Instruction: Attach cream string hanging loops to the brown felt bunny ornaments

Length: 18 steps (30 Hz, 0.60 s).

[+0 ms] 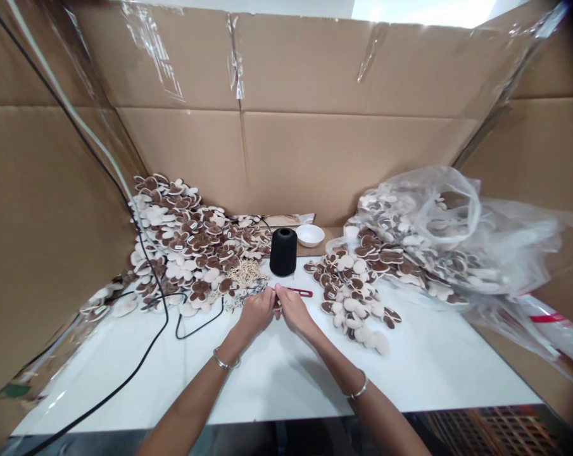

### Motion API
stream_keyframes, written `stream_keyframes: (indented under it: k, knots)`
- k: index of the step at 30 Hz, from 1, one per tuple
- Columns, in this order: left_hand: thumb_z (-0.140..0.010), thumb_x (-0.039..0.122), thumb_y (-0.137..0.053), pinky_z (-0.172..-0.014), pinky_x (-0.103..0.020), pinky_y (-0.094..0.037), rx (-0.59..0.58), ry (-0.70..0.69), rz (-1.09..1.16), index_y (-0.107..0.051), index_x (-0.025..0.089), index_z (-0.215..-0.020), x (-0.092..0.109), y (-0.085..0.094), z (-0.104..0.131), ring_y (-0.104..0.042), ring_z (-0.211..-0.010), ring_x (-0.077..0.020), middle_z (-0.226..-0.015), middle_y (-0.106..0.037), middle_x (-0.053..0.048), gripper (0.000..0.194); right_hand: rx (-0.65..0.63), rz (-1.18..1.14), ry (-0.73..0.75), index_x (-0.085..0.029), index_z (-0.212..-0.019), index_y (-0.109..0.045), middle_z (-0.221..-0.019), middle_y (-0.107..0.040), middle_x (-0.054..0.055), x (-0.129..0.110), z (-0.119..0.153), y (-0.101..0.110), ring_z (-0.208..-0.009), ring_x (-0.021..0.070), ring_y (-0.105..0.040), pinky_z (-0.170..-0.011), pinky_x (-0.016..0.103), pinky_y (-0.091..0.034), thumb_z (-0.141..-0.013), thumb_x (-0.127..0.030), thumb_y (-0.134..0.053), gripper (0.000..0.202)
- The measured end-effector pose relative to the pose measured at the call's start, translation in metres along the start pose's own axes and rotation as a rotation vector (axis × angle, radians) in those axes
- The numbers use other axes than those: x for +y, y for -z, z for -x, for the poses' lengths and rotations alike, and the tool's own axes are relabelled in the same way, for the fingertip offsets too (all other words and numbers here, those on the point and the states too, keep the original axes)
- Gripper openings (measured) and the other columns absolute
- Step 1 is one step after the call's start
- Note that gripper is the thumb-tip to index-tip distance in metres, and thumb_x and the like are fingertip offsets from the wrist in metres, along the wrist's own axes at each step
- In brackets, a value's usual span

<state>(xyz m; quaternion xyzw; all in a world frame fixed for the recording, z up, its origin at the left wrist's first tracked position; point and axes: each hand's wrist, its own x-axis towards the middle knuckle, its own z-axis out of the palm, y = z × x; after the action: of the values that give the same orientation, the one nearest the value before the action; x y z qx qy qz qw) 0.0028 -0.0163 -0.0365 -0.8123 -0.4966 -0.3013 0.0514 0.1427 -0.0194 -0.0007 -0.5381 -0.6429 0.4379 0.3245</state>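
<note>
My left hand (256, 311) and my right hand (292, 308) meet over the white table in front of a black thread cone (283, 252). Both are closed, fingertips pinched together around a small brown plush piece (277, 305), mostly hidden by the fingers. Just past my right hand lies a red-handled tool (302, 292), its other end out of sight. Left of the cone sit a heap of beige loops (248, 273) and some dark and pale thread pieces (241, 297), close to my left hand.
A big pile of brown-and-white flower-shaped plush pieces (182, 247) rises at the left. More pieces (355, 297) lie at the right, below a clear plastic bag (450, 221) of them. A white bowl (309, 235) stands behind. Cardboard walls (314, 145) enclose the table; a black cable (148, 345) crosses the left.
</note>
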Motion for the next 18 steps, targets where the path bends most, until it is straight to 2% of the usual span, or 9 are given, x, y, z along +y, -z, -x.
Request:
stream_keyframes:
  k: [5, 10, 15, 18]
  knots:
    - [-0.096, 0.021, -0.034, -0.048, -0.026, -0.033, 0.008, -0.039, -0.013, -0.048, 0.018, -0.080, -0.003, -0.002, 0.002, -0.061, -0.054, -0.0189, -0.058, -0.058, -0.004, 0.022, -0.001, -0.045, -0.023, -0.017, -0.078, -0.062, -0.064, -0.067, 0.005, 0.012, -0.008, -0.007, -0.055, 0.0168, -0.063, -0.057, 0.025, -0.043, -0.096, -0.053, -0.031, 0.051]
    - [-0.097, 0.023, -0.029, -0.049, -0.027, -0.035, -0.004, -0.041, 0.011, -0.049, 0.019, -0.079, -0.004, 0.000, 0.002, -0.060, -0.054, -0.0185, -0.059, -0.058, -0.004, 0.027, -0.078, -0.207, -0.078, -0.015, -0.070, -0.060, -0.055, -0.061, 0.004, 0.019, -0.011, -0.010, -0.049, 0.0146, -0.057, -0.049, 0.023, -0.040, -0.094, -0.048, -0.037, 0.047]
    - [-0.099, 0.025, -0.025, -0.048, -0.027, -0.034, -0.016, 0.029, 0.053, -0.047, 0.019, -0.080, 0.001, 0.003, 0.001, -0.058, -0.051, -0.0181, -0.056, -0.056, -0.004, 0.029, -0.062, -0.541, -0.114, -0.018, -0.062, -0.049, -0.047, -0.046, -0.004, 0.018, -0.011, -0.017, -0.039, 0.0087, -0.038, -0.040, 0.021, -0.027, -0.085, -0.049, -0.049, 0.038]
    - [-0.100, 0.027, -0.022, -0.049, -0.027, -0.035, -0.023, 0.141, 0.139, -0.045, 0.020, -0.082, 0.007, 0.004, 0.001, -0.057, -0.049, -0.0181, -0.056, -0.055, -0.002, 0.030, -0.038, -0.745, -0.166, -0.020, -0.064, -0.043, -0.046, -0.033, -0.009, 0.015, -0.009, -0.024, -0.038, 0.0053, -0.024, -0.039, 0.019, -0.016, -0.078, -0.050, -0.056, 0.036]
